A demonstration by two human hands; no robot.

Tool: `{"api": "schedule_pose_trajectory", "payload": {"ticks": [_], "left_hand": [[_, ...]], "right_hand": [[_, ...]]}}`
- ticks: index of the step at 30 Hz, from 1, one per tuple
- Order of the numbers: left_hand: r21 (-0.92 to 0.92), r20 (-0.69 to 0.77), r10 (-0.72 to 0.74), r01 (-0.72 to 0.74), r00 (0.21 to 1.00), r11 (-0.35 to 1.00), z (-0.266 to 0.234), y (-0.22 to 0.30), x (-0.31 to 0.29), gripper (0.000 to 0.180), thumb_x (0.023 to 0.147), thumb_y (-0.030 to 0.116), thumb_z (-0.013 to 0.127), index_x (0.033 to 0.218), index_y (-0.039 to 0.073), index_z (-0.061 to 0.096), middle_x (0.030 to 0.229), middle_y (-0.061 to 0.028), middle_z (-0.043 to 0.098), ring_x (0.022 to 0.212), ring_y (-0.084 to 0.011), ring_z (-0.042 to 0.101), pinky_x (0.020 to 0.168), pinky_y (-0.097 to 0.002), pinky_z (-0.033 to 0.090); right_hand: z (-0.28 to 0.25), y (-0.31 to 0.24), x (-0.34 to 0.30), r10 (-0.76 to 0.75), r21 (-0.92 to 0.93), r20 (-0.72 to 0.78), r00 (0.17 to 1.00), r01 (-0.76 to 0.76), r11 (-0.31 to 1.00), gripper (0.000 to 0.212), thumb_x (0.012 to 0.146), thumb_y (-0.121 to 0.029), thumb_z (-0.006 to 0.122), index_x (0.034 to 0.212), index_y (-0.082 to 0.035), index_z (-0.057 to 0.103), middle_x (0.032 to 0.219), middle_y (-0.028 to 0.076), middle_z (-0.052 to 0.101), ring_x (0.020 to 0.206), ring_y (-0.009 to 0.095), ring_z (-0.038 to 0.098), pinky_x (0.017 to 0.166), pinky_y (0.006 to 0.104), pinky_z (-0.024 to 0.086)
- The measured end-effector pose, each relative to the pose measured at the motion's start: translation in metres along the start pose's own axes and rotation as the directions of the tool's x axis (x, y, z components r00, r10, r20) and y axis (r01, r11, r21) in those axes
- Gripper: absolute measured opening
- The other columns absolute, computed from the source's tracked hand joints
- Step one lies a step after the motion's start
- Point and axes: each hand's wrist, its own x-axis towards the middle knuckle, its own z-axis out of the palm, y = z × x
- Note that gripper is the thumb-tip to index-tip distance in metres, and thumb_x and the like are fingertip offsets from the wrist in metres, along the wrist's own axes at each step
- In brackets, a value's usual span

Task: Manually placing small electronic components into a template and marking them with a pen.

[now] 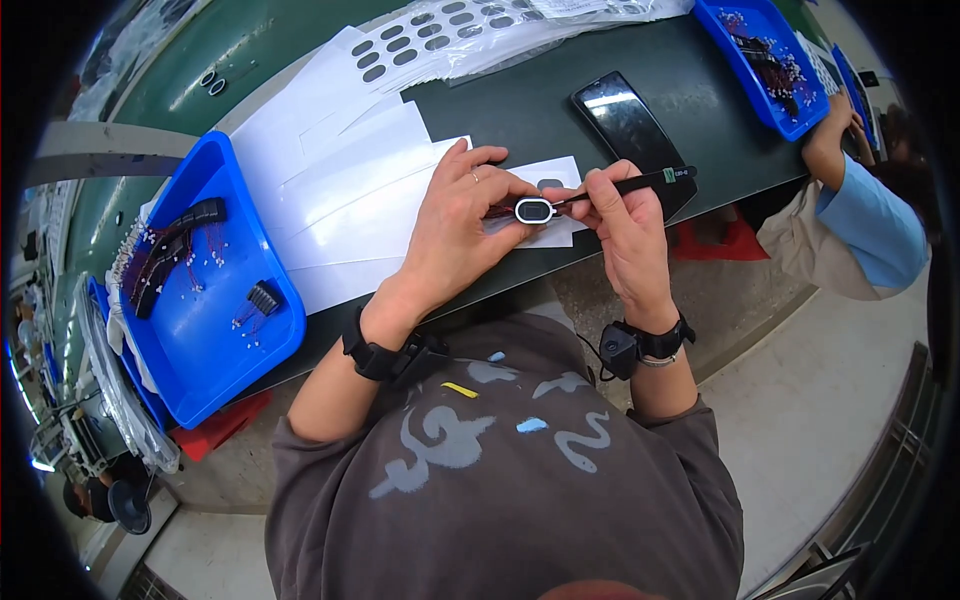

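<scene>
My left hand pinches a small oval speaker between thumb and index finger; the part has a dark face and a white rim. Dark red wires lead from it back under the palm. My right hand is closed around black tweezers, whose tips are at the right end of the speaker. Whether the tips touch it, I cannot tell. Just behind the speaker, a white sheet lies on the dark green table, with a grey oval sticker partly covered by my fingers.
A blue tray on the left holds bundled wired parts. Layered white sheets and grey oval stickers spread behind my hands. A black phone lies beyond my right hand. Another blue tray stands near a co-worker's arm.
</scene>
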Motion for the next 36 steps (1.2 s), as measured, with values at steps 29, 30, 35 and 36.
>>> {"api": "schedule_pose_trajectory", "payload": {"ticks": [29,30,35,36], "left_hand": [[0.056,-0.044,0.009,-0.006,0.999,0.998,0.005,0.005,0.002,0.028,0.075,0.015,0.083,0.101,0.009,0.073,0.097,-0.0077,0.072,0.121,-0.0300,0.059,0.120,-0.0527,0.028],[0.055,-0.044,0.009,-0.007,0.999,0.998,0.005,0.006,0.001,0.028,0.075,0.015,0.083,0.101,0.009,0.073,0.097,-0.0077,0.072,0.121,-0.0300,0.059,0.120,-0.0527,0.028],[-0.064,-0.036,-0.038,0.035,0.999,0.997,-0.002,0.012,-0.001,0.030,0.078,0.015,0.083,0.106,0.010,0.075,0.103,-0.0069,0.074,0.119,-0.0273,0.062,0.120,-0.0518,0.030],[-0.078,-0.039,-0.033,0.030,0.999,0.997,-0.001,0.007,-0.002,0.030,0.078,0.016,0.083,0.106,0.010,0.075,0.103,-0.0068,0.074,0.117,-0.0266,0.063,0.118,-0.0527,0.032]], "right_hand": [[0.003,0.000,-0.002,-0.089,-0.106,-0.022,0.996,0.086,0.991,0.016,0.106,-0.019,0.058,0.100,-0.005,0.052,0.103,0.018,0.075,0.085,0.010,0.064,0.080,0.0229,0.051],[0.004,-0.001,-0.002,-0.087,-0.096,-0.021,0.996,0.085,0.992,0.016,0.106,-0.019,0.058,0.100,-0.005,0.052,0.103,0.018,0.075,0.085,0.010,0.064,0.081,0.0229,0.051],[0.004,-0.002,-0.003,-0.088,-0.110,-0.018,0.996,0.086,0.990,0.017,0.107,-0.020,0.057,0.101,-0.005,0.052,0.103,0.018,0.074,0.089,0.012,0.067,0.082,0.0238,0.052],[0.003,-0.002,-0.003,-0.090,-0.127,-0.015,0.996,0.087,0.988,0.017,0.107,-0.020,0.057,0.101,-0.005,0.053,0.102,0.018,0.074,0.091,0.013,0.068,0.083,0.0243,0.053]]}}
